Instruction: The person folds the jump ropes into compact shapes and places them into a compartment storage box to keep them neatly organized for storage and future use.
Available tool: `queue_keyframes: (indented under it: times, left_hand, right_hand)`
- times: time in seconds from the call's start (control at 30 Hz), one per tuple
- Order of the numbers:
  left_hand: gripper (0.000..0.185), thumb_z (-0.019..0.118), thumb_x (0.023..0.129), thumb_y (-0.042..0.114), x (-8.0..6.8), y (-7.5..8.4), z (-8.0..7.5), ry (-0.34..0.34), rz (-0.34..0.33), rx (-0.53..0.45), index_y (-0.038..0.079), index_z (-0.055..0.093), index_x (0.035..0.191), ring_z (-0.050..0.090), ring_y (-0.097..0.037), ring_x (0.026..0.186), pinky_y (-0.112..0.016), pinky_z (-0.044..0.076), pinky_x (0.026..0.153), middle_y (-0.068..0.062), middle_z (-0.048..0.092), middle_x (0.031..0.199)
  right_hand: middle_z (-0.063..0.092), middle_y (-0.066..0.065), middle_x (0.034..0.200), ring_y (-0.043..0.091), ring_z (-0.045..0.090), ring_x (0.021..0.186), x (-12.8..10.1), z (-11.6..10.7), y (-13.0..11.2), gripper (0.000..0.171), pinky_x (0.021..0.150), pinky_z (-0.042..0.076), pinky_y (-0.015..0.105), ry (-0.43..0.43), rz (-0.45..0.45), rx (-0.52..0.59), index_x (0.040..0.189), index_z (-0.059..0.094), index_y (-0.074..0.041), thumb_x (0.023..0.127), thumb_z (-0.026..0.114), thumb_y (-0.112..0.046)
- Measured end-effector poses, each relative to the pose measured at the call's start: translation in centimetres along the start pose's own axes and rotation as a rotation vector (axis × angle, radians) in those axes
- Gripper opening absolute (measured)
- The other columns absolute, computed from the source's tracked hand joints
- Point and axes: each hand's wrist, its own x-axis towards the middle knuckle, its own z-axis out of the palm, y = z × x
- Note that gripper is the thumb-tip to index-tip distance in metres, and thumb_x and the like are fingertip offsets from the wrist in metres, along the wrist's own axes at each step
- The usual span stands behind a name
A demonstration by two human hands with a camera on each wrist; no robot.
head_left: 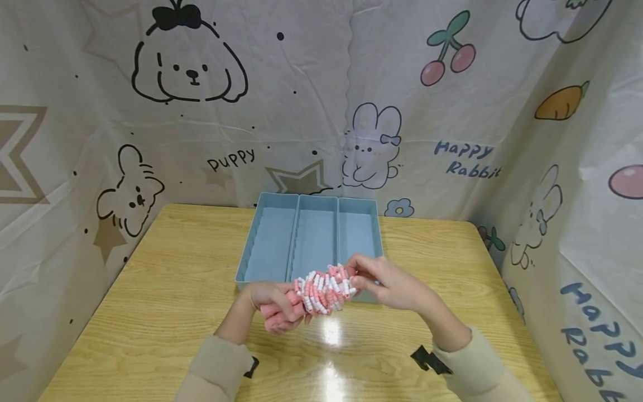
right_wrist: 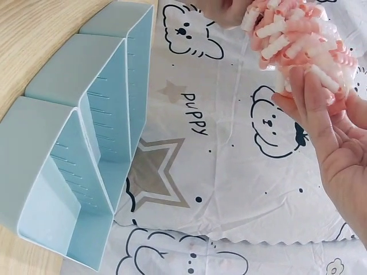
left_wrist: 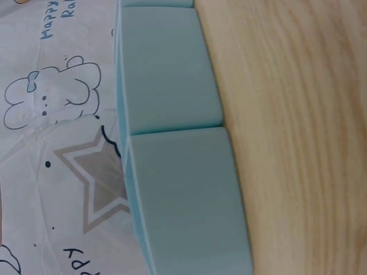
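A bundle of short, ridged pink and white tubes (head_left: pixel 324 290) with a smooth pink lower part is held above the table in the head view; its exact kind is unclear. My left hand (head_left: pixel 273 295) grips the pink lower part, fingers curled around it. At the upper end, my right hand (head_left: pixel 384 281) pinches the tubes between thumb and fingers. In the right wrist view, the right hand (right_wrist: pixel 338 137) holds the ridged tubes (right_wrist: pixel 301 40) from below, and part of the left hand (right_wrist: pixel 221 11) shows at the top. The left wrist view shows neither hand.
Behind the hands, a light blue tray (head_left: pixel 242 268) with three long compartments stands on the wooden table (head_left: pixel 166 312), near its back edge. A printed cloth (head_left: pixel 311 67) hangs behind and along both sides. The hands partly cover the tray's front right.
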Motion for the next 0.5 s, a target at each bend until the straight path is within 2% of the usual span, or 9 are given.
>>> queue_keyframes:
  times: [0.1,0.23,0.27,0.3,0.47,0.5]
  left_hand:
    - [0.016,0.048,0.082,0.01,0.1,-0.1,-0.3,0.025,-0.024,0.007,0.008,0.05,0.098,0.048,-0.007,0.05,-0.023,0.04,0.047,0.005,0.052,0.061]
    - [0.015,0.047,0.081,0.01,0.1,-1.1,-1.2,0.049,-0.046,0.001,0.007,0.05,0.096,0.047,-0.009,0.05,-0.025,0.041,0.047,0.004,0.052,0.06]
    - [0.017,0.048,0.082,0.011,0.1,-1.1,-1.3,0.051,-0.042,0.004,0.001,0.047,0.095,0.047,-0.009,0.05,-0.025,0.04,0.047,0.004,0.052,0.061]
    - [0.017,0.048,0.082,0.011,0.1,-1.4,-1.4,0.054,-0.04,-0.002,0.001,0.047,0.095,0.047,-0.009,0.05,-0.025,0.04,0.047,0.003,0.052,0.06]
    - [0.018,0.046,0.082,0.01,0.0,-1.6,-1.7,0.067,-0.005,-0.012,0.002,0.048,0.098,0.048,-0.008,0.05,-0.025,0.041,0.047,0.003,0.053,0.061]
    - [0.018,0.045,0.082,0.009,-0.1,-1.8,-1.9,0.069,0.0,-0.018,0.008,0.049,0.099,0.048,-0.009,0.05,-0.025,0.041,0.047,0.003,0.053,0.061]
  right_hand:
    - [0.058,0.003,0.073,0.009,0.062,0.069,-0.1,0.1,-0.1,0.006,0.064,0.053,0.025,0.017,0.124,0.129,0.094,0.047,-0.003,0.096,0.042,-0.005]
    - [0.058,0.006,0.073,0.012,0.064,0.068,0.0,0.3,-0.1,0.009,0.066,0.053,0.029,0.073,0.235,0.198,0.095,0.049,-0.001,0.096,0.042,-0.007]
    - [0.058,0.007,0.074,0.013,0.064,0.068,0.0,0.4,-0.1,0.01,0.067,0.053,0.029,0.082,0.244,0.215,0.095,0.05,0.0,0.096,0.042,-0.007]
    - [0.059,0.008,0.074,0.014,0.065,0.069,0.0,0.4,0.0,0.011,0.068,0.053,0.03,0.087,0.249,0.232,0.097,0.05,0.001,0.096,0.042,-0.007]
    - [0.062,0.019,0.083,0.02,0.066,0.075,0.0,0.3,0.6,0.017,0.073,0.054,0.035,0.086,0.181,0.396,0.104,0.047,0.007,0.096,0.043,-0.007]
    - [0.062,0.02,0.085,0.021,0.065,0.077,0.0,0.3,0.7,0.018,0.074,0.053,0.036,0.087,0.17,0.422,0.105,0.046,0.007,0.095,0.045,-0.007]
